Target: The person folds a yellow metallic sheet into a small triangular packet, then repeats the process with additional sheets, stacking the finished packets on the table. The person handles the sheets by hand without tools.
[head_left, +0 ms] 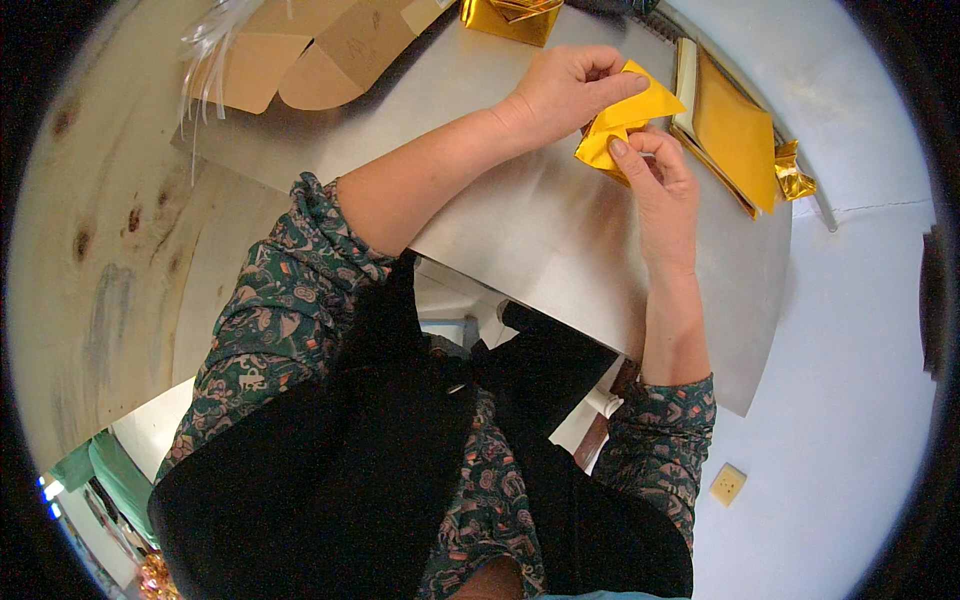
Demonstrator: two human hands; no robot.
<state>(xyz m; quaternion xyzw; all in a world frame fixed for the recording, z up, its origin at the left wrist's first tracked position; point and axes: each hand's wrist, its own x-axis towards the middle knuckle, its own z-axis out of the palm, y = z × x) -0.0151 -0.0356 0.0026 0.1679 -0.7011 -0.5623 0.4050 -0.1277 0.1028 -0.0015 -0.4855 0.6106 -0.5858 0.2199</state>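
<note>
Between my hands is a folded piece of yellow foil paper [652, 102], held above the metal-topped table. My left hand [575, 92] pinches its upper part between thumb and fingers. Lower down, my right hand [660, 180] grips the near end, thumb on top and fingers curled behind. The paper's underside and whatever it may enclose are hidden. Just right of my hands lies a stack of yellow-gold sheets [735, 125], its long edge close to the wall.
A shiny gold package [512, 20] sits at the table's far edge. An open cardboard box [330, 55] and clear plastic strands [208, 70] are at the far left. A small gold foil piece [793, 172] rests by the white wall [850, 290] on the right.
</note>
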